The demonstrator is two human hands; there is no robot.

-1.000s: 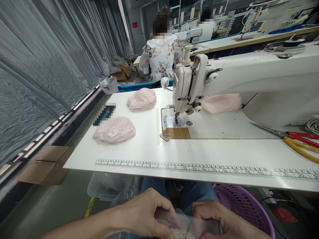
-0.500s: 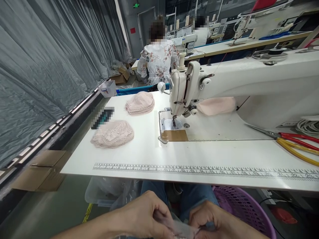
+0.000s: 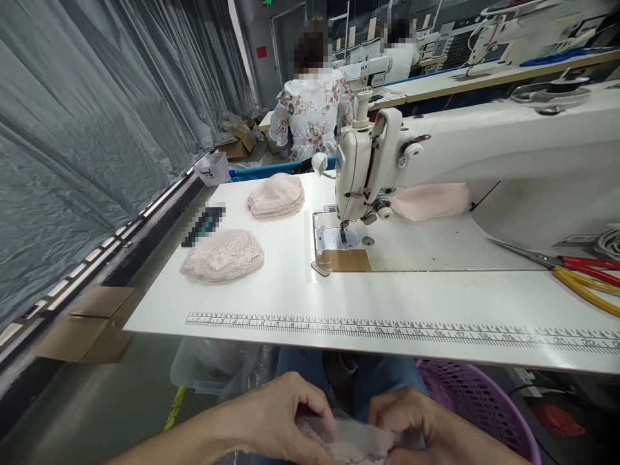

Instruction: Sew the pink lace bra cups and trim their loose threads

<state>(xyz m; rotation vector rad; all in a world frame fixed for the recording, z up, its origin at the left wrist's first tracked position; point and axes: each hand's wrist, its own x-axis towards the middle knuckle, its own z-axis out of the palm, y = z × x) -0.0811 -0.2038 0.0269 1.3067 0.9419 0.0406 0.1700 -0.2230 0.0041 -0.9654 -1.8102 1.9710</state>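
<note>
Pale lace piece with sheer material [image 3: 357,445]: resting between both hands, below the near table edge; its lower part is running out of view, so its full shape is not showing.
Left hand [image 3: 278,413]: curling nearly closed, thumb and fingers pinching one side of the piece.
Right hand [image 3: 416,420]: bending inward, apparently gripping the other side; its exact fingertip contact is hiding.
Handling stage: seemingly midway, the piece being held off the machine and not yet lying on a pile.
Purple perforated plastic basket [image 3: 484,400]: standing low, beside the right leg.
White flat table with printed ruler [image 3: 271,297]: bearing two piles and the machine.
Scissors with red and yellow handles [image 3: 581,261]: lying at the right, well apart from both hands.
Near pale-pink lace pile [image 3: 223,257]: lying stacked; whether its pieces are finished or waiting is not showing.
White metal sewing machine [image 3: 450,139]: standing with its presser foot well apart from the held piece.
Peach-pink soft cloth [image 3: 431,200]: lying beneath the machine's arm.
Far pale-pink rounded fabric pile [image 3: 276,196]: sitting neatly layered, suggesting sorted work, its stage being uncertain.
Co-worker in white floral top [image 3: 314,110]: sitting beyond the table, facing away.
</note>
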